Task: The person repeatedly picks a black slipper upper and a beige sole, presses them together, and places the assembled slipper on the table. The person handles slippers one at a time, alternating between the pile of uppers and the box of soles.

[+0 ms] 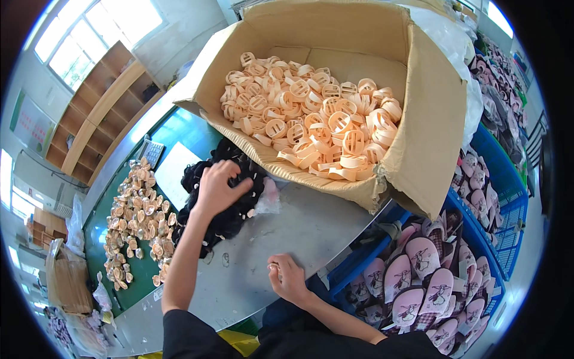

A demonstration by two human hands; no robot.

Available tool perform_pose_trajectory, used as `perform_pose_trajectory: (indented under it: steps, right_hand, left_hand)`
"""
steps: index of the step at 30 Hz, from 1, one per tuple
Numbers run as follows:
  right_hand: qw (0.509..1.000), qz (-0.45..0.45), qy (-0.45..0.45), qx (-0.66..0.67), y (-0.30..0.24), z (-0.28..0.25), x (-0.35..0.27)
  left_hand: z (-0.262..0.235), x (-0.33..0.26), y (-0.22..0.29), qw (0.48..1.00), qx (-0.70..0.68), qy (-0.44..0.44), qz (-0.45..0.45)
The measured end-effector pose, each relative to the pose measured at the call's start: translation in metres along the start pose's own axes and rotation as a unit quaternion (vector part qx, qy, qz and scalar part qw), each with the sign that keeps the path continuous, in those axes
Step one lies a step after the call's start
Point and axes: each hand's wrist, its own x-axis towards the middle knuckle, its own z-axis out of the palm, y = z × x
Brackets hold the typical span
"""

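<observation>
My left hand [219, 186] is over a heap of black, soft loops [222, 226] with small white bits among them. Its fingers are bent, the thumb stands apart, and the fingertips touch the far side of the heap. Just right of the heap lies a crumpled clear plastic bag [269, 198]. Nearer to me, my right hand [287, 277] is closed above the grey tabletop [248, 275]; whatever its curled fingers hold is too small or hidden to name. Beyond both hands, a big open cardboard box [436, 119] holds many peach plastic pieces [323, 122] with round slotted ends.
Left on the green mat [98, 230] lie many peach pieces [140, 209] in clear wrapping, near a white sheet [178, 173] and a calculator [152, 152]. Blue crates [499, 287] of pink slippers [439, 290] stand at the right. Wooden shelves [98, 119] are at the far left.
</observation>
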Motion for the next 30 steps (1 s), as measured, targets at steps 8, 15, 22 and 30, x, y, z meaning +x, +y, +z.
perform_pose_trajectory:
  steps: [8,15,22,30]
  right_hand:
    - [0.997,0.03,0.024,0.073,-0.015,0.003,-0.001]
    - [0.935,0.193,0.041,0.293,-0.01,-0.021,0.001]
    - [0.924,0.226,-0.208,0.227,-0.065,-0.017,0.029]
    - [0.938,0.162,-0.244,0.186,-0.084,0.065,-0.007]
  left_hand:
    - [0.051,-0.037,-0.022,0.989,0.037,0.133,-0.061]
    - [-0.017,-0.141,0.045,0.837,-0.507,0.139,-0.153]
    - [0.015,-0.263,0.069,0.601,-0.757,0.141,-0.213]
    - [0.02,-0.35,0.035,0.489,-0.833,0.172,-0.195]
